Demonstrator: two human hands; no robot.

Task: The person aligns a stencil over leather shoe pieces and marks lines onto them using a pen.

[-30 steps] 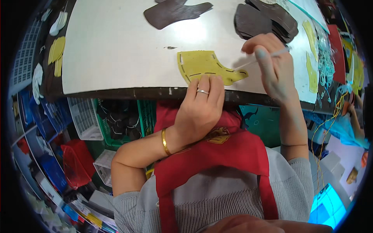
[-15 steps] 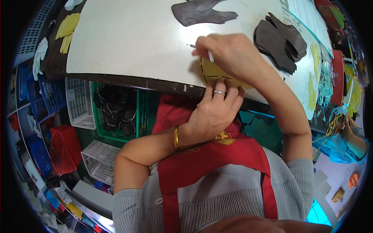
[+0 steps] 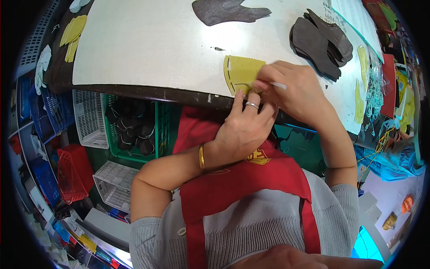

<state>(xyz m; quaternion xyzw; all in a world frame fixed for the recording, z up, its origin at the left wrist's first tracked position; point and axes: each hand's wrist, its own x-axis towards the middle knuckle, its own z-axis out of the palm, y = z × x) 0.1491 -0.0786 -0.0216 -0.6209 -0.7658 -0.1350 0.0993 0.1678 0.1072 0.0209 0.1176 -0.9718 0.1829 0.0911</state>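
A yellow pattern template [image 3: 242,68] with dark slots along its edges lies at the table's front edge. My left hand [image 3: 244,127], wearing a ring and a gold bangle, rests with its fingers stretched out on the template's near edge. A slim white pen [image 3: 278,85] sits in my right hand [image 3: 291,87], whose fingers are closed round it over the template's right part. The pen's tip is hidden behind the fingers. Beyond lies a dark brown cut leather piece [image 3: 228,12], and to the right a stack of similar pieces [image 3: 313,45].
The white table [image 3: 148,49] has a dark front edge. Yellow templates [image 3: 74,31] lie at far left, and narrow yellow strips [image 3: 359,103] beside light-green cords [image 3: 375,98] at right. Below left stand a green crate [image 3: 134,158] with dark bundles, white crates [image 3: 92,121] and a red basket [image 3: 71,179].
My right hand has moved right and nearer with the pen, uncovering much of the template. My left hand stays at the near edge. The arm at far right has mostly gone from view.
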